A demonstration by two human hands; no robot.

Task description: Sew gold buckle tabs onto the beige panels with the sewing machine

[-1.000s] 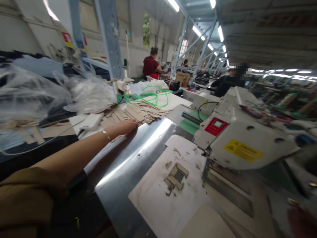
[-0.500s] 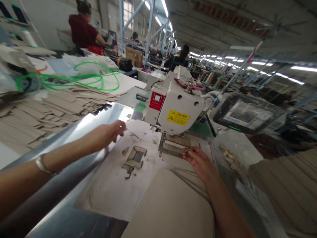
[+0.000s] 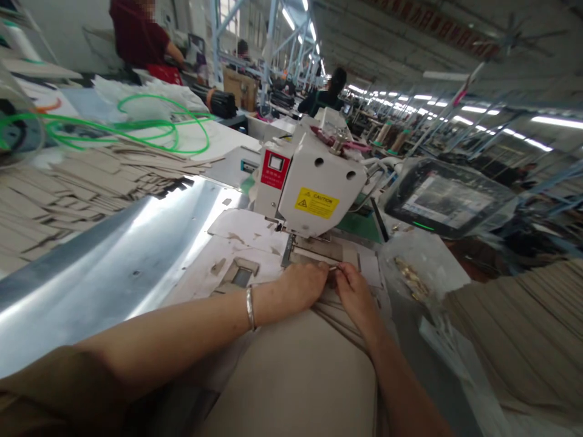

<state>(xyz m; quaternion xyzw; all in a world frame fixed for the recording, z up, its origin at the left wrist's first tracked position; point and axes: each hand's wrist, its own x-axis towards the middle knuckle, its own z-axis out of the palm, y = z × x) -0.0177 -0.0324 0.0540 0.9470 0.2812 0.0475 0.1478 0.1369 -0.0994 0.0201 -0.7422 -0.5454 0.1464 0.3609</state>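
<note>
My right hand [image 3: 357,294] pinches a small shiny piece [image 3: 334,267], too small to name, at the front of the sewing machine's metal clamp frame [image 3: 288,250]. Close beside it, my left hand [image 3: 304,285] has its fingers closed at the same piece; what they hold is hidden. Both hands are just below the white sewing machine head [image 3: 314,182]. Beige fabric panels [image 3: 300,376] lie stacked under and in front of my hands, with several edges fanned near the right wrist. A white sheet [image 3: 200,267] with a beige-edged cutout [image 3: 240,273] is partly covered by my left forearm.
Beige strips [image 3: 91,188] cover the left table, with a green hose [image 3: 175,142] behind them. At right are a plastic bag of gold-coloured parts [image 3: 412,279], a wrapped control screen [image 3: 449,200] and a pile of beige pieces [image 3: 528,321]. Co-workers [image 3: 141,39] sit farther back.
My left hand has moved right, from above the white sheet to beside my right hand, and its fingers have closed. My right hand stays at the clamp. The view has shifted slightly.
</note>
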